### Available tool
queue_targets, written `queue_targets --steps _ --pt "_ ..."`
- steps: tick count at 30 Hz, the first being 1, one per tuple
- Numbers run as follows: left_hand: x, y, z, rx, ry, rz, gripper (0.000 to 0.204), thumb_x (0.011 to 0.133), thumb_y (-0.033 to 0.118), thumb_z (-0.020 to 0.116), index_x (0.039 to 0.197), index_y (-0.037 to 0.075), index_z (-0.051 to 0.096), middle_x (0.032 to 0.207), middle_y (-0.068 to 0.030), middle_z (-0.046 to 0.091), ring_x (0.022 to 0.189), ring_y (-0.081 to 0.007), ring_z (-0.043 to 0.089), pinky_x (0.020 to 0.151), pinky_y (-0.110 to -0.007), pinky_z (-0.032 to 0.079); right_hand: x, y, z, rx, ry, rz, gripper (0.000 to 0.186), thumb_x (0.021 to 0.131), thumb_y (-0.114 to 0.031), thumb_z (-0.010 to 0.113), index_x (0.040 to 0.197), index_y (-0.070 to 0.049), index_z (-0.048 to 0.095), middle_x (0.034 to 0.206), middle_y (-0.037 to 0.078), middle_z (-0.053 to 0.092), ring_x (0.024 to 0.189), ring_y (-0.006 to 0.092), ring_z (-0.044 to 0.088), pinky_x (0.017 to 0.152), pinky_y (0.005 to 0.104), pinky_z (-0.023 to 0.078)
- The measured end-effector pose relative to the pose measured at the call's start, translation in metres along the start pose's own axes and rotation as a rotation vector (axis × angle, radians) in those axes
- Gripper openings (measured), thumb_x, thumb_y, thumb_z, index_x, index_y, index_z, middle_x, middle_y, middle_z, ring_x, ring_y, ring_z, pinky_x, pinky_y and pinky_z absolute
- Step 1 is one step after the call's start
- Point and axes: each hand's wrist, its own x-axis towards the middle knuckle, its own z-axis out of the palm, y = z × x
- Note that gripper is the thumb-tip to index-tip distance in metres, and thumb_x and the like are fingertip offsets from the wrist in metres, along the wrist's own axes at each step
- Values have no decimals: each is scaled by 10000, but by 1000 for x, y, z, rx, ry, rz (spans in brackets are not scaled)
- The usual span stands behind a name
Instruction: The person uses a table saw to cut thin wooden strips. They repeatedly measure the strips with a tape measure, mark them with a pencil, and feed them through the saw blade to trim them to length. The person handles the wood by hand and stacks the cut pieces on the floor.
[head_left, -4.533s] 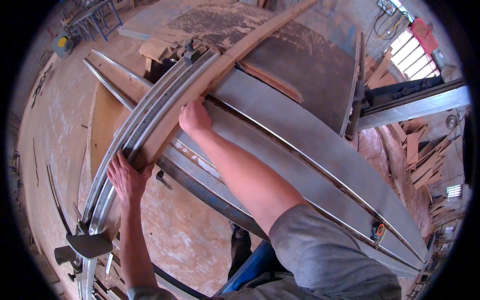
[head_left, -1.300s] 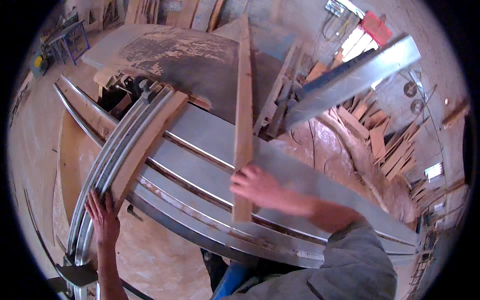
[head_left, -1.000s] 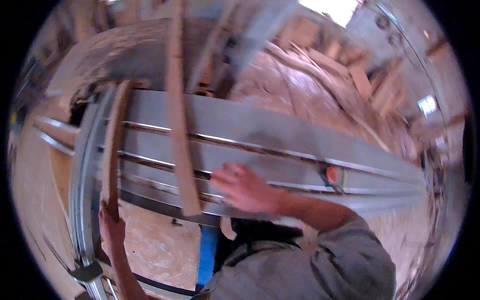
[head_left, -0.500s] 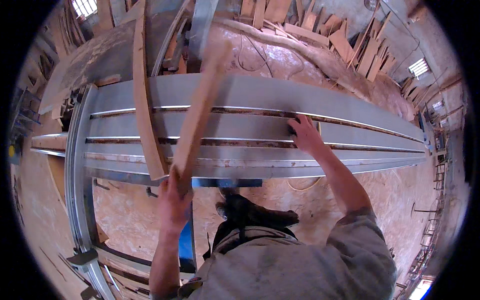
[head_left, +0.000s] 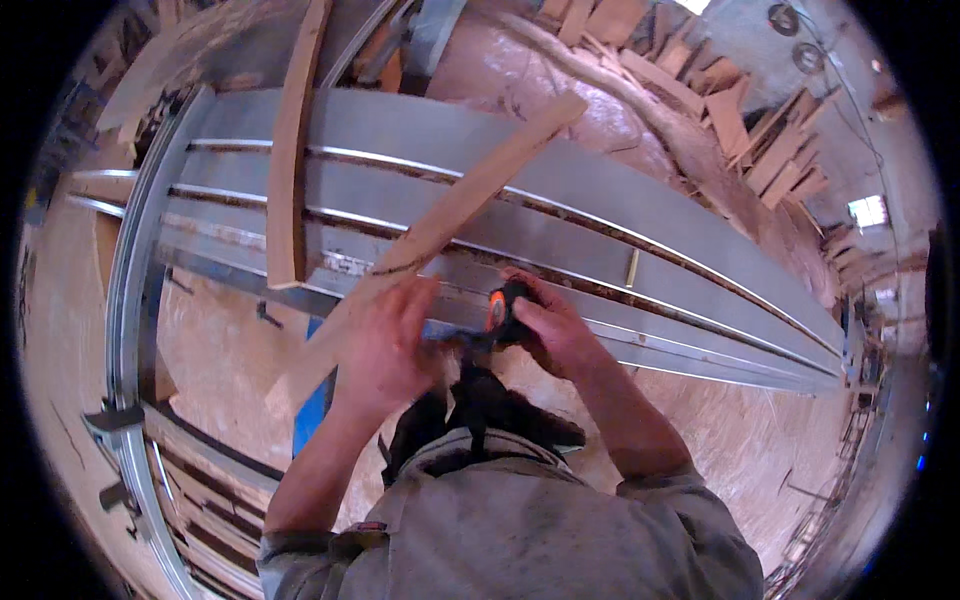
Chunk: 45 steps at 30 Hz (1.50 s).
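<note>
My right hand grips a black and orange tape measure above the front edge of the long grey slotted metal table. My left hand is just left of the tape measure, beside the lower part of a wooden board, its fingers curled but smeared by motion; whether they hold anything is unclear. That board slants across the table, its lower end blurred. A second board lies front to back farther left. A thin yellow stick rests on the table right of the tape measure.
A curved metal rail with clamps borders the left side. Behind the table are a dusty dark machine top and a heap of plank offcuts by the wall. The dusty floor shows below, with lumber at lower left.
Since half a second ago, the moving board has tilted further right across the table. My right hand has lifted the tape measure and drawn it toward me; my left hand has moved right toward it.
</note>
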Motion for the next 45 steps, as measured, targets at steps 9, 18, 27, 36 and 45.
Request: queue_targets --steps 9,18,27,36,45 --pt "-57 41 10 -533 109 -405 480 767 -42 568 1244 -27 518 1280 -199 486 1150 -340 552 950 -385 494 9 21 43 -186 -378 352 396 1020 -159 479 1405 -71 452 1082 20 606 903 93 602 732 270 539" --pt "-84 70 6 -408 165 -597 637 758 65 679 1353 -19 469 1150 -187 564 1073 -308 579 919 -383 488 18 57 62 -532 -624 58 342 979 -196 576 1256 -11 496 897 85 648 645 100 609 567 251 504" --pt "-126 37 -7 -102 91 -698 351 703 -59 629 1046 14 651 948 -161 618 884 -340 606 790 -395 504 37 2 14 -623 -526 337 218 924 -181 588 1048 -2 585 721 48 621 601 127 615 524 262 501" --pt "-315 -99 -91 21 280 -1058 261 758 -78 543 996 12 602 893 -90 552 851 -220 544 816 -332 462 207 -235 -200 -638 423 -183 169 908 -209 618 856 -49 630 662 41 561 552 147 528 484 293 443" --pt "-280 -93 -69 54 349 -1188 145 823 34 609 953 3 663 958 -149 633 920 -291 596 819 -401 488 289 -228 -215 -1030 296 -257 267 941 -263 588 1151 -103 634 934 30 650 853 136 603 708 304 491"
